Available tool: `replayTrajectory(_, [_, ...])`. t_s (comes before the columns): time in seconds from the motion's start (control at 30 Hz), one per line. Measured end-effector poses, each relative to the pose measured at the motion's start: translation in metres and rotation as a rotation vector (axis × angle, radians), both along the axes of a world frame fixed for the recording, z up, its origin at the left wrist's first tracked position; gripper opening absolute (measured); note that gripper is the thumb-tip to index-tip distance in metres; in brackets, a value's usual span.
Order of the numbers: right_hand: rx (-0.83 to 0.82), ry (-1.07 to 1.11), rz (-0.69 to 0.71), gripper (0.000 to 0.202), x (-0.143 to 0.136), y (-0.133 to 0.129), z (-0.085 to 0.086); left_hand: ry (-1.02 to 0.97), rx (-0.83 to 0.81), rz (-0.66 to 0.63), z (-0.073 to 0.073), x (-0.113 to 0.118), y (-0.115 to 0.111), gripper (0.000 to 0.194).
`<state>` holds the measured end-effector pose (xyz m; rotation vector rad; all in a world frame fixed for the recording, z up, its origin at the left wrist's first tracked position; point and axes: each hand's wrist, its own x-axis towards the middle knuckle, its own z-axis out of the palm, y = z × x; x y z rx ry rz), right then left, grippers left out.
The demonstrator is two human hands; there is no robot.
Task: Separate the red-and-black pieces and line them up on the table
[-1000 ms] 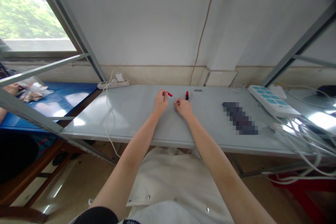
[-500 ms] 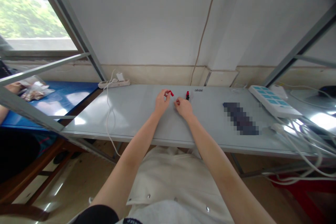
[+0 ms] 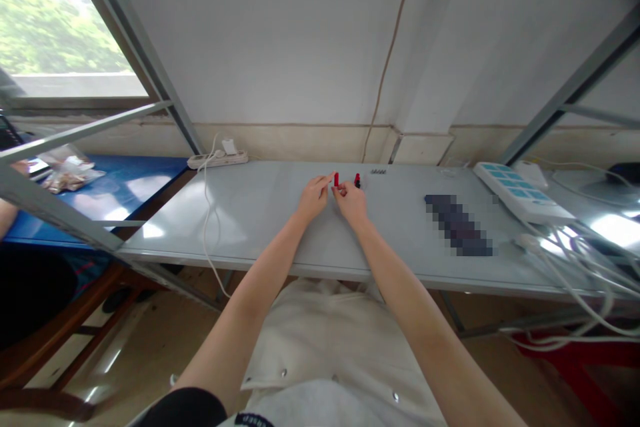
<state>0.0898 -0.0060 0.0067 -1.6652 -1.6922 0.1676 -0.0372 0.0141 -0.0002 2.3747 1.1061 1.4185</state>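
A small red tube-like piece [image 3: 337, 179] stands nearly upright between my two hands over the grey table. My right hand [image 3: 352, 200] pinches it near its lower end, as far as I can see. My left hand [image 3: 314, 196] is just to the left, its fingers stretched toward the red piece, and I see nothing held in it. Beyond my right hand is a small red and black object [image 3: 357, 180], partly hidden by that hand. Farther back, a short row of small dark pieces [image 3: 379, 172] lies on the table.
A pixelated dark object [image 3: 457, 225] lies at right. Beyond it are a large white power strip [image 3: 520, 193] and tangled white cables [image 3: 575, 260]. Back left, a smaller power strip [image 3: 220, 159] trails a cable over the front edge. Another person's arm shows at the blue table [image 3: 145, 177].
The red piece has gone from my left hand's fingers to my right hand's fingertips and turned more upright. My left hand has moved slightly right, with its fingers straightened.
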Motion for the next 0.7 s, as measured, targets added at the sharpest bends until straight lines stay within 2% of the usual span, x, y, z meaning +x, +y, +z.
replayTrajectory(0.2, [0.008,0.007,-0.004,0.024,0.001,0.001,-0.001,-0.078,-0.018,-0.007,-0.002,0.002,0.002,0.035])
replayTrajectory(0.37, [0.005,-0.064,0.024,0.025,0.001,0.003,-0.006,-0.275,-0.218,0.056,-0.005,0.005,0.009,0.034])
replayTrajectory(0.5, [0.003,-0.118,0.043,0.026,0.000,0.003,-0.007,-0.256,-0.372,0.012,-0.005,0.004,0.012,0.023])
replayTrajectory(0.7, [-0.029,-0.159,0.059,0.028,0.000,0.001,-0.004,-0.256,-0.427,0.004,-0.003,0.003,0.011,0.020])
